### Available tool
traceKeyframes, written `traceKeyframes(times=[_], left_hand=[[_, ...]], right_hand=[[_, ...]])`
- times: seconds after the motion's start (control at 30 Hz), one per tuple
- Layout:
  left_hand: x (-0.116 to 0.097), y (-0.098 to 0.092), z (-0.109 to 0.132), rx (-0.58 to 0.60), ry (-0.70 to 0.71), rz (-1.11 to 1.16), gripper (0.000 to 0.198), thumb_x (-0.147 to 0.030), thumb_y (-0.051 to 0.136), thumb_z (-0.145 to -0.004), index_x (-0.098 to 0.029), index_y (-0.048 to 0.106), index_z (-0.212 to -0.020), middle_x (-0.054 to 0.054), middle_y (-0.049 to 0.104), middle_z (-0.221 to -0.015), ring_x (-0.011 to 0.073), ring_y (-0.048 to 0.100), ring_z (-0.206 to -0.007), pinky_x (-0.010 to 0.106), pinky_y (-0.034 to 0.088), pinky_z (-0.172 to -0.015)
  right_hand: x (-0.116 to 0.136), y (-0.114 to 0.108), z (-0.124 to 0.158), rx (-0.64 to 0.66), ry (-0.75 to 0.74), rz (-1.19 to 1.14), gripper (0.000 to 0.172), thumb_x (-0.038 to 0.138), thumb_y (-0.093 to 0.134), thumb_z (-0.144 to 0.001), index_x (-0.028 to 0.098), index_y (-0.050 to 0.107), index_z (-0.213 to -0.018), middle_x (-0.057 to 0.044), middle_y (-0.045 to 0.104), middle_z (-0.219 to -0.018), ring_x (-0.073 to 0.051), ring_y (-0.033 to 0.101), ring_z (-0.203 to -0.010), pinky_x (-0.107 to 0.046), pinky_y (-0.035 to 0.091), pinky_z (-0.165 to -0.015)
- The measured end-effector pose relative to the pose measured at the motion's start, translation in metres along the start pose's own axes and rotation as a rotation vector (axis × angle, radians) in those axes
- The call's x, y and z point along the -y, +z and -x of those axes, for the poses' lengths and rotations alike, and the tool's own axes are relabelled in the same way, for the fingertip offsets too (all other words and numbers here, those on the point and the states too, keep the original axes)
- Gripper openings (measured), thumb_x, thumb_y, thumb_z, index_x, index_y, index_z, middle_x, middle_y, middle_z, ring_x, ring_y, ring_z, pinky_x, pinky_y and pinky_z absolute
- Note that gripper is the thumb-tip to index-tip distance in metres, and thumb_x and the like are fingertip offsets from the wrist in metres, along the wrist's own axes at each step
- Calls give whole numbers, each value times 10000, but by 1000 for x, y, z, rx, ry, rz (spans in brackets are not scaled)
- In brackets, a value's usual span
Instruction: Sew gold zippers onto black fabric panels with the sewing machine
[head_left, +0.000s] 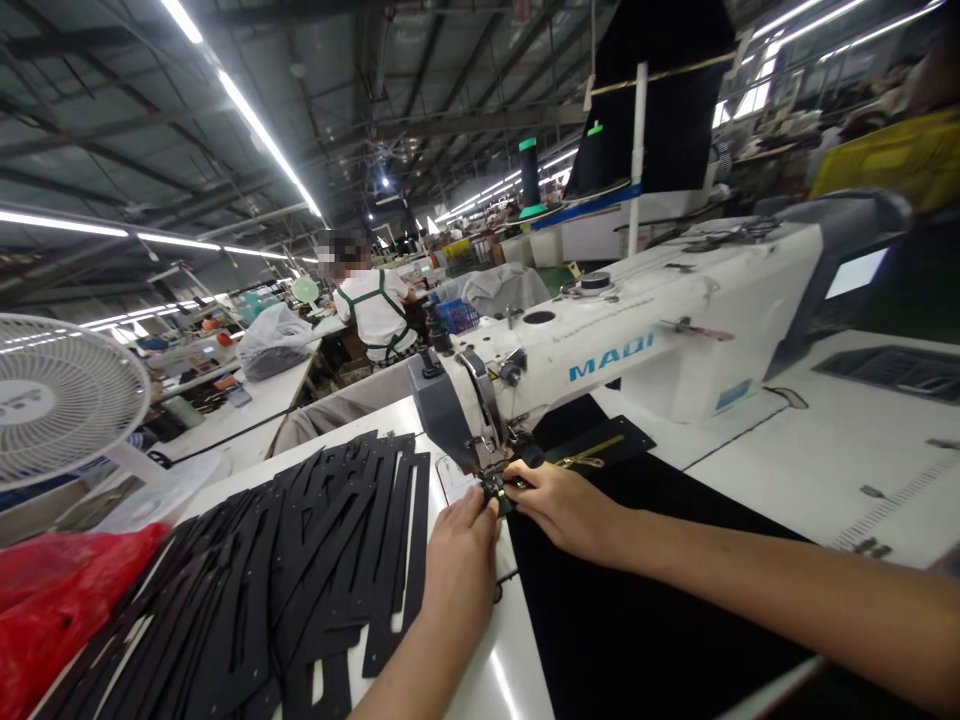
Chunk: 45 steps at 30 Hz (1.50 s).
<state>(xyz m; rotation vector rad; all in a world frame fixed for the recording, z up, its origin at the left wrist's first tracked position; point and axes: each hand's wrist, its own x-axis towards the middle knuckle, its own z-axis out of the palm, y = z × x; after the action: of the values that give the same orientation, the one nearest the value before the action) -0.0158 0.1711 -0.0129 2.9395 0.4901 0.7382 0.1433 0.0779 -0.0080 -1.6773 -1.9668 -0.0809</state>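
A white sewing machine (660, 340) stands on the white table (825, 470). Under its needle lies a small black piece (496, 492). My left hand (459, 560) rests on the table with its fingertips pinched on that piece from the near side. My right hand (562, 505) reaches in from the right and pinches the same piece beside the presser foot. Black fabric (637, 600) lies under my right forearm.
A big pile of black cut strips (285, 570) covers the table's left part. A red plastic bag (52, 600) and a white fan (60, 395) stand at far left. Another person (375, 310) in a green apron works at a bench behind.
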Motion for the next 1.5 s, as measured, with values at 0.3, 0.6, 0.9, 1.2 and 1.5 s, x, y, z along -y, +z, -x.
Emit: traceKeyframes(times=[0.3, 0.6, 0.9, 1.2, 1.5], left_hand=[[11, 5, -3, 21, 99, -64, 271, -51, 439, -862, -154, 620, -1035, 141, 611, -1116, 271, 566, -1063, 436, 493, -896], [9, -18, -16, 161, -8, -137, 178, -60, 525, -839, -166, 637, -928, 66, 677, -897, 210, 638, -829, 307, 510, -766], [-3, -27, -30, 195, -224, -182, 147, -137, 508, -872, -189, 643, -896, 47, 681, -826, 215, 643, -779, 264, 468, -666], [-9, -8, -9, 63, -58, -165, 144, -42, 578, -808, -163, 641, -851, 60, 666, -947, 202, 616, -920, 355, 444, -937], [11, 7, -7, -124, 129, -104, 234, 13, 467, -799, -137, 627, -881, 101, 670, -975, 222, 633, -919, 395, 500, -896]], right_hand=[[-1, 1, -2, -13, 1, -2, 231, 109, 426, -879, 130, 650, -933, -121, 583, -1032, -211, 533, -897, -335, 450, -797], [-6, 5, -5, -74, -5, -78, 221, 76, 427, -877, 142, 634, -842, -81, 615, -935, -181, 561, -862, -280, 454, -769], [-12, 2, -17, -46, 92, -44, 228, 92, 420, -878, 144, 630, -809, -70, 637, -822, -185, 602, -731, -279, 458, -663], [-1, 11, 9, -58, 27, 68, 292, 99, 390, -868, 105, 626, -1040, -180, 565, -1154, -273, 523, -1062, -463, 409, -933], [-3, 12, -2, 38, -3, 59, 343, 20, 413, -812, 99, 615, -1078, -157, 573, -1169, -253, 509, -1077, -449, 399, -951]])
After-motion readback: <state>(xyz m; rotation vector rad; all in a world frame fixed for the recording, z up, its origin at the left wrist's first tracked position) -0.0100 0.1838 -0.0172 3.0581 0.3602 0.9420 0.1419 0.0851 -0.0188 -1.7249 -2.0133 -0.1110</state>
